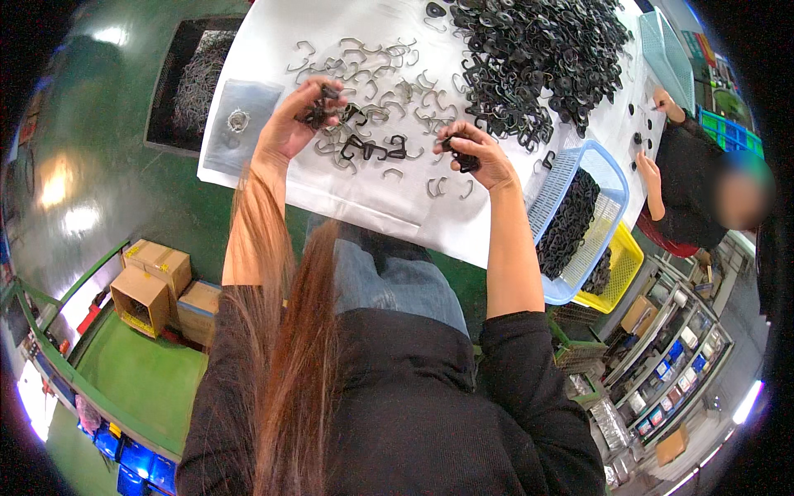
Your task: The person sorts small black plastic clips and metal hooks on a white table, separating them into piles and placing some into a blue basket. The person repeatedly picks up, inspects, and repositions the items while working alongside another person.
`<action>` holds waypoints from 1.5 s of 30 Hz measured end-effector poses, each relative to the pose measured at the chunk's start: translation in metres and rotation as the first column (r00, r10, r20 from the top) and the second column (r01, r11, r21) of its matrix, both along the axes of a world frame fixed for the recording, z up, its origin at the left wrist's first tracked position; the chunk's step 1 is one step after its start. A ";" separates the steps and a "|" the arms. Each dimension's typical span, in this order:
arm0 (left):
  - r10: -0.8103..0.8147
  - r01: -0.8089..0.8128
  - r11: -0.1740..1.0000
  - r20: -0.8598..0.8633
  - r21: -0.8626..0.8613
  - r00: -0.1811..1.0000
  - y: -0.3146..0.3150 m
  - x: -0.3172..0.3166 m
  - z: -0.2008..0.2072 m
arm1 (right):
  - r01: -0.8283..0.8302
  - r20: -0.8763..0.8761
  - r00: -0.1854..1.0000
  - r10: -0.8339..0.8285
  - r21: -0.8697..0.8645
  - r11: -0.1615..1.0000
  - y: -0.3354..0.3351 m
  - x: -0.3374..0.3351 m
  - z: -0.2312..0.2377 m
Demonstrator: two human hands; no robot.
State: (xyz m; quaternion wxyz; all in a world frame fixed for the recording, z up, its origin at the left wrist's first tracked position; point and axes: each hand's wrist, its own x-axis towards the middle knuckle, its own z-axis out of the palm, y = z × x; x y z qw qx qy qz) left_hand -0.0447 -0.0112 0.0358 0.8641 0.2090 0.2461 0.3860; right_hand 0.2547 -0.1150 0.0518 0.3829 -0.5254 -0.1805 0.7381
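Note:
My left hand (pixel 291 124) is closed around several small black parts, held over the left side of the white-covered table (pixel 331 194). Across from it, my right hand (pixel 486 157) also grips a few small black parts between thumb and fingers. Below and between the hands lie several black hook-shaped pieces (pixel 376 150). Loose bent metal clips (pixel 364 62), thin and C-shaped, are scattered around and beyond both hands. A large heap of black parts (pixel 538 58), some round and some hook-shaped, covers the far right. Exactly what each hand's parts look like is partly hidden by the fingers.
Right of my right forearm stand a blue basket (pixel 616 194) of black parts and a yellow basket (pixel 624 269). A dark bin of metal pieces (pixel 198 78) is left of the table. Another person (pixel 691 169) works at the right edge. Cardboard boxes (pixel 149 281) sit lower left.

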 end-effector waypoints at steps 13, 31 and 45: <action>0.306 0.387 0.862 -0.945 0.327 0.116 -0.023 0.009 -0.045 | -0.236 0.910 0.410 0.057 0.045 0.971 0.066 -0.078 -0.063; 0.462 0.448 0.815 -0.879 0.368 -0.117 -0.096 0.031 -0.030 | -0.401 0.948 0.143 0.283 -0.206 0.893 0.067 -0.099 -0.038; -0.135 0.100 0.991 -0.696 -0.091 0.706 -0.075 -0.016 -0.037 | -0.483 0.845 0.437 0.309 -0.069 0.873 0.069 -0.116 -0.040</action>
